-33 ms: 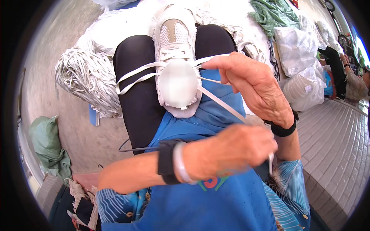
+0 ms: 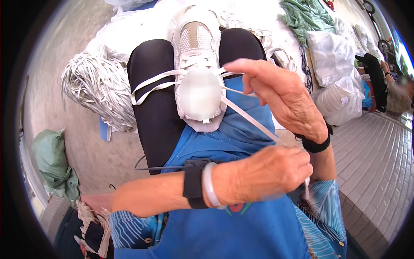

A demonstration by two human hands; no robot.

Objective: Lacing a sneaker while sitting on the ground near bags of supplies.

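A white and beige sneaker (image 2: 196, 36) rests across my black-trousered thighs with its toe pointing away. A pale blurred oval (image 2: 199, 94) hides its opening. White shoelaces (image 2: 157, 77) loop out to the left over my thigh. My left hand (image 2: 276, 170) has crossed to the right, its fingers closed on a shoelace pulled taut from the shoe; the lace's tip hangs below the fist. Beside the shoe's right side, my right hand (image 2: 280, 93) has its index finger stretched toward the laces, while its bent fingers hold another strand.
A thick bundle of white laces (image 2: 99, 88) lies left of my knees. Farther left sits a green sack (image 2: 54, 159). Clear plastic bags (image 2: 330, 56) and green netting (image 2: 306, 19) are at the right. Another person's arm (image 2: 386, 71) shows at the far right edge.
My left hand and wrist have shifted slightly right and down, drawing the lace along. The right index finger has straightened toward the shoe.
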